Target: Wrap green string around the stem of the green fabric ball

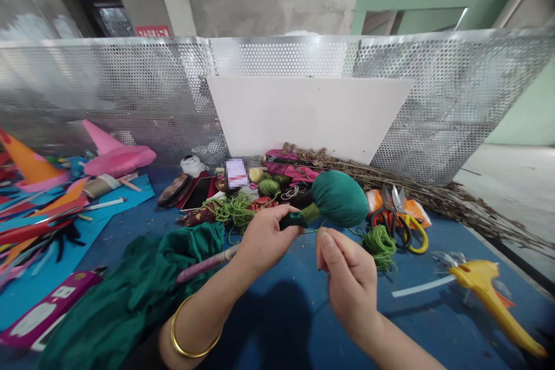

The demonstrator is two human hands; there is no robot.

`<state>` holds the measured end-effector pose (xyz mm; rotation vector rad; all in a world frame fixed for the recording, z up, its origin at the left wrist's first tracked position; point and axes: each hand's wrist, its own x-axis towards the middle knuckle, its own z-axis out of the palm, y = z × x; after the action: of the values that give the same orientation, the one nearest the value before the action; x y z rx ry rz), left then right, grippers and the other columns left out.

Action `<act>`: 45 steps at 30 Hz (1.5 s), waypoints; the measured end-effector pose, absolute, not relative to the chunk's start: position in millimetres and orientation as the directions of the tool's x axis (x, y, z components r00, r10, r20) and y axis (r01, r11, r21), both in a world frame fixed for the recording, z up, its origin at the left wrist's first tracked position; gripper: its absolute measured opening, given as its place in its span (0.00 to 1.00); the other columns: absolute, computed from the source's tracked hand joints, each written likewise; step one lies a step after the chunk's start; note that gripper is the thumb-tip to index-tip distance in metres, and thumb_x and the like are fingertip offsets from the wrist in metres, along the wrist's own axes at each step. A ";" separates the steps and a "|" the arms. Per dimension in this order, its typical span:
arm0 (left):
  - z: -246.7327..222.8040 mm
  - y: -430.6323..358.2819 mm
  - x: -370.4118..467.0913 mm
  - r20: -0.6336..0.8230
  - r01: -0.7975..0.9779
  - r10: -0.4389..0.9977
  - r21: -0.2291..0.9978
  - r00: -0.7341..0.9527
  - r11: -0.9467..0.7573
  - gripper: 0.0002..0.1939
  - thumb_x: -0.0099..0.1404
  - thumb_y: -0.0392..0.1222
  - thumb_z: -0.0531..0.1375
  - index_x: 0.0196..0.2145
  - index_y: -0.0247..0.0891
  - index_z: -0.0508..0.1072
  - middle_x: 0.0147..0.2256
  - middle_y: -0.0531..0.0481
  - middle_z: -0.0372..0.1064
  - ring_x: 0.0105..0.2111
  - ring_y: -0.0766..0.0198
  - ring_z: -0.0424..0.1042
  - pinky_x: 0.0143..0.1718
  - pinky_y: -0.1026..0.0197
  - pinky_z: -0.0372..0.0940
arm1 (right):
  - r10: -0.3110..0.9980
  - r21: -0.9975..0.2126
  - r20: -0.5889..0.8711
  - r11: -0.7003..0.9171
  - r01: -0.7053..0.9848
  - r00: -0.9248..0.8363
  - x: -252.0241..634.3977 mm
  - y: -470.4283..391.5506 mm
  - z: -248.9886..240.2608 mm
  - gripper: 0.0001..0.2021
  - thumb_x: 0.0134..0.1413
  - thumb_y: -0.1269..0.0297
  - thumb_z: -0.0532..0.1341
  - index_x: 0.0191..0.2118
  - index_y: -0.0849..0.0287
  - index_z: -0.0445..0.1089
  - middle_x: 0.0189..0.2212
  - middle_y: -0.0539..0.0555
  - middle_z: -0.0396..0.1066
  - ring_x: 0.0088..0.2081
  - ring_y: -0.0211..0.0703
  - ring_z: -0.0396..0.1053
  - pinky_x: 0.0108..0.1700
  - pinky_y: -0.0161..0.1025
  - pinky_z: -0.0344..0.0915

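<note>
A round head wrapped in dark green cloth [339,199] sits on a stick [208,265] wound with pinkish material. My left hand [269,238] grips this stick just below the head, where green yarn [310,213] circles the neck and a fold of green cloth shows by the thumb. Close under the head, my right hand [347,277] is closed in a pinch, with a thin green strand running toward it from the neck. Loose green cloth [143,283] lies at the left, partly under the stick and my left forearm.
Scissors [392,214] and a green yarn bundle [378,247] lie right of the head. Farther right is a yellow glue gun [481,283]. Dried stems [416,193], a phone [198,193] and more yarn lie behind. Felt hats [113,153] and a purple box [52,306] are left.
</note>
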<state>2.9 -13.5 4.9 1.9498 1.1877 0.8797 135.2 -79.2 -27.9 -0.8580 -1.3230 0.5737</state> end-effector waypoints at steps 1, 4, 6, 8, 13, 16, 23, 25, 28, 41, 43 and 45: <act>4.9 -13.2 2.7 0.194 0.471 0.917 0.810 0.349 -0.350 0.12 0.55 0.38 0.61 0.38 0.38 0.79 0.32 0.52 0.77 0.33 0.59 0.73 0.37 0.62 0.65 | 0.781 -0.802 0.598 0.585 0.122 0.181 134.8 -79.7 -26.4 0.20 0.67 0.67 0.51 0.21 0.58 0.57 0.18 0.46 0.55 0.21 0.34 0.54 0.24 0.35 0.50; 3.1 -11.7 2.4 0.210 0.513 0.921 0.779 0.329 -0.361 0.14 0.55 0.40 0.61 0.39 0.37 0.79 0.31 0.52 0.76 0.32 0.59 0.72 0.36 0.61 0.65 | 0.771 -0.790 0.613 0.593 0.155 0.172 134.3 -79.0 -25.4 0.19 0.67 0.67 0.51 0.21 0.57 0.56 0.18 0.46 0.55 0.21 0.34 0.54 0.24 0.35 0.51; 0.4 -9.8 2.3 0.219 0.540 0.921 0.756 0.323 -0.369 0.15 0.56 0.41 0.61 0.40 0.38 0.79 0.29 0.52 0.75 0.29 0.60 0.71 0.36 0.61 0.65 | 0.771 -0.782 0.620 0.593 0.190 0.146 135.1 -76.1 -27.3 0.20 0.67 0.67 0.50 0.21 0.57 0.56 0.18 0.46 0.55 0.21 0.34 0.55 0.24 0.35 0.51; -2.6 -7.1 1.6 0.209 0.580 0.925 0.729 0.318 -0.364 0.17 0.57 0.42 0.59 0.43 0.38 0.78 0.27 0.53 0.74 0.25 0.62 0.68 0.32 0.62 0.64 | 0.780 -0.773 0.620 0.588 0.238 0.087 137.3 -71.9 -28.8 0.19 0.67 0.67 0.50 0.21 0.57 0.57 0.18 0.46 0.55 0.21 0.34 0.55 0.24 0.34 0.52; -4.3 0.2 -3.6 0.157 0.699 0.930 0.622 0.333 -0.354 0.21 0.58 0.42 0.57 0.50 0.40 0.75 0.35 0.52 0.77 0.27 0.62 0.69 0.31 0.61 0.63 | 0.739 -0.659 0.634 0.670 0.341 -0.226 149.8 -65.4 -17.7 0.15 0.67 0.69 0.50 0.26 0.58 0.61 0.27 0.51 0.67 0.28 0.37 0.64 0.30 0.34 0.60; -1.1 -0.2 -5.6 0.138 0.738 0.938 0.585 0.319 -0.337 0.21 0.59 0.42 0.58 0.50 0.40 0.75 0.37 0.49 0.78 0.32 0.57 0.73 0.36 0.59 0.65 | 0.663 -0.471 0.679 0.723 0.505 -0.316 160.2 -66.5 -6.1 0.11 0.65 0.71 0.52 0.30 0.58 0.64 0.40 0.57 0.71 0.34 0.38 0.67 0.35 0.34 0.62; 6.0 -18.2 1.7 0.128 0.802 0.848 0.278 0.514 -0.528 0.14 0.62 0.38 0.56 0.44 0.43 0.77 0.40 0.48 0.78 0.41 0.51 0.76 0.41 0.55 0.65 | 0.707 -0.386 0.669 0.594 0.706 -0.230 181.7 -64.3 5.4 0.15 0.66 0.68 0.50 0.26 0.58 0.61 0.21 0.48 0.60 0.22 0.35 0.58 0.25 0.32 0.53; 5.9 -23.4 4.2 0.109 0.774 0.799 0.198 0.592 -0.601 0.12 0.63 0.38 0.56 0.42 0.43 0.76 0.36 0.49 0.77 0.38 0.52 0.76 0.37 0.56 0.66 | 0.713 -0.371 0.664 0.575 0.729 -0.224 184.8 -62.5 5.7 0.15 0.66 0.67 0.50 0.25 0.58 0.61 0.20 0.48 0.61 0.22 0.35 0.58 0.25 0.33 0.51; 4.0 -27.8 6.9 0.070 0.737 0.743 0.093 0.665 -0.669 0.10 0.64 0.38 0.55 0.40 0.41 0.74 0.34 0.48 0.76 0.36 0.51 0.76 0.33 0.55 0.65 | 0.732 -0.353 0.636 0.558 0.751 -0.245 188.1 -59.2 5.7 0.16 0.66 0.66 0.50 0.25 0.58 0.62 0.21 0.49 0.64 0.23 0.36 0.60 0.26 0.33 0.51; 5.7 -30.4 4.4 0.076 0.426 0.423 -0.042 0.903 -0.904 0.04 0.65 0.38 0.58 0.38 0.40 0.71 0.29 0.52 0.71 0.30 0.58 0.72 0.27 0.59 0.58 | 0.899 -0.852 0.214 0.363 0.377 -0.382 224.5 -26.9 -5.7 0.17 0.61 0.58 0.55 0.23 0.59 0.64 0.22 0.48 0.62 0.27 0.36 0.58 0.31 0.34 0.54; 7.8 -30.4 4.2 0.104 0.415 0.413 0.004 0.905 -0.910 0.04 0.64 0.38 0.59 0.38 0.39 0.72 0.29 0.53 0.71 0.30 0.58 0.72 0.27 0.59 0.58 | 0.902 -0.928 0.151 0.271 0.257 -0.405 224.5 -17.5 -17.8 0.19 0.59 0.52 0.57 0.22 0.59 0.64 0.19 0.46 0.58 0.24 0.35 0.54 0.28 0.34 0.52; 9.0 -29.9 3.1 0.137 0.406 0.412 0.067 0.901 -0.911 0.05 0.65 0.37 0.59 0.39 0.39 0.72 0.30 0.52 0.73 0.30 0.59 0.73 0.29 0.60 0.59 | 0.907 -0.954 0.106 0.208 0.215 -0.407 220.6 -9.5 -30.1 0.22 0.57 0.45 0.55 0.22 0.58 0.63 0.16 0.44 0.53 0.20 0.34 0.48 0.22 0.34 0.47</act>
<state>3.1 -29.9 9.0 3.0265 0.6514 0.2301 220.6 -9.5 -30.1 -1.0504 -1.7730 1.2352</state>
